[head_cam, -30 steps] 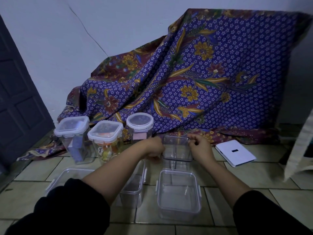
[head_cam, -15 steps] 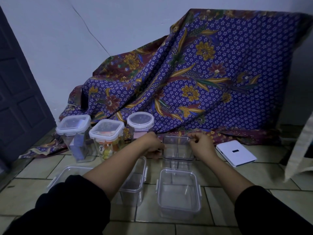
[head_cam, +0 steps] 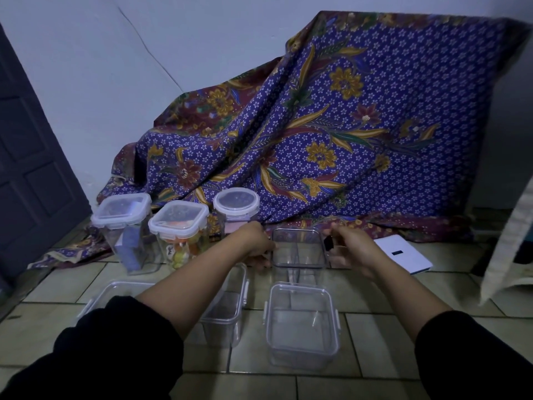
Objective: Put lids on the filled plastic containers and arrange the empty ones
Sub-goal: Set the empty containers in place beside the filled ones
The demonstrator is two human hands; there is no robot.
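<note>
A tall, clear, empty container stands on the tiled floor in the middle. My left hand grips its left wall, and my right hand holds its right wall with curled fingers. Directly in front of it sits a wide empty container with side clips. Another empty container lies partly under my left forearm, and a third empty one is at the near left. Three filled containers with lids on stand at the back left: one with blue contents, one with sweets and a round one.
A patterned purple cloth is draped against the wall behind the containers. A flat white box lies on the floor at the right. A dark door is at the left, and pale fabric hangs at the right edge.
Both hands stay at the tall empty container. My right hand has shifted slightly to the right along its rim. The view has tilted a little.
</note>
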